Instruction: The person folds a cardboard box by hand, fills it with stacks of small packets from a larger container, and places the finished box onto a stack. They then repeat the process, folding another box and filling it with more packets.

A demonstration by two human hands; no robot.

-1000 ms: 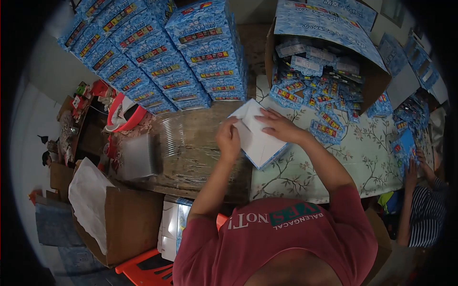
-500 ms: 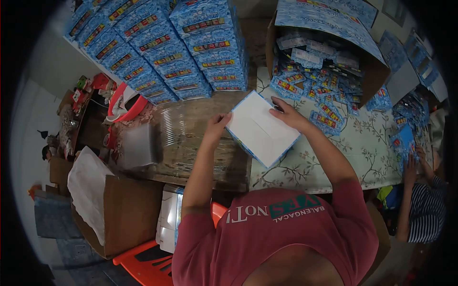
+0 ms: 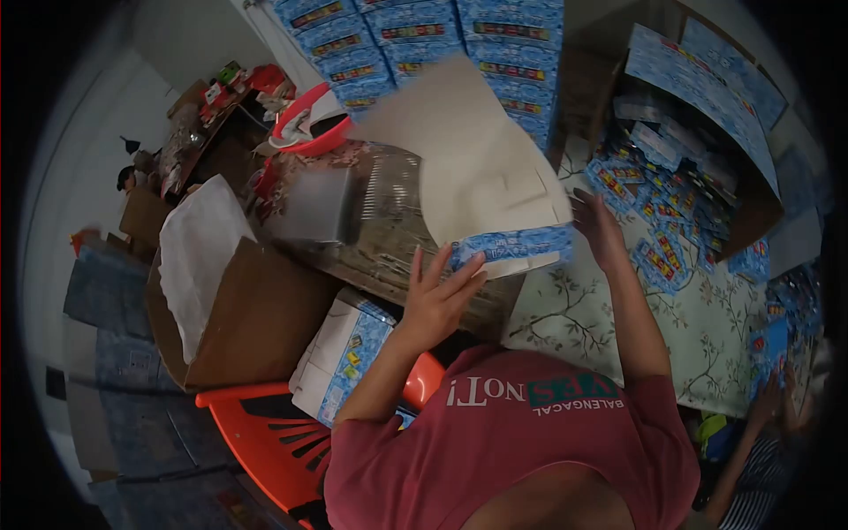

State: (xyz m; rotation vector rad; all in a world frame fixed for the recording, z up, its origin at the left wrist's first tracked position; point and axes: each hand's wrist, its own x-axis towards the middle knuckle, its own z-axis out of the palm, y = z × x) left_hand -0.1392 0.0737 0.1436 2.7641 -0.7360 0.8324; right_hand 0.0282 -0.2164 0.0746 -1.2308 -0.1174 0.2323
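Note:
An unfolded carton [image 3: 495, 168] shows its pale inner side above the table, with a blue printed strip along its near edge. My left hand [image 3: 440, 300] touches that strip at its left end, fingers spread. Just beyond the carton's right edge is my right hand [image 3: 602, 231], fingers apart and slightly bent; contact with the edge is unclear. The far part of the carton is blurred.
Stacked blue boxes [image 3: 512, 66] stand behind. An open box [image 3: 755, 208] spills small packets [image 3: 662, 256] at right. A clear plastic stack [image 3: 318, 203], red basket [image 3: 327, 141], brown carton [image 3: 265, 309] and orange chair [image 3: 256, 433] lie left. A co-worker's hands [image 3: 768, 397] are far right.
The white-faced box or panel between my hands is no longer there; a large unfolded carton is raised instead. My left hand has moved closer to me and opened. The view has shifted left.

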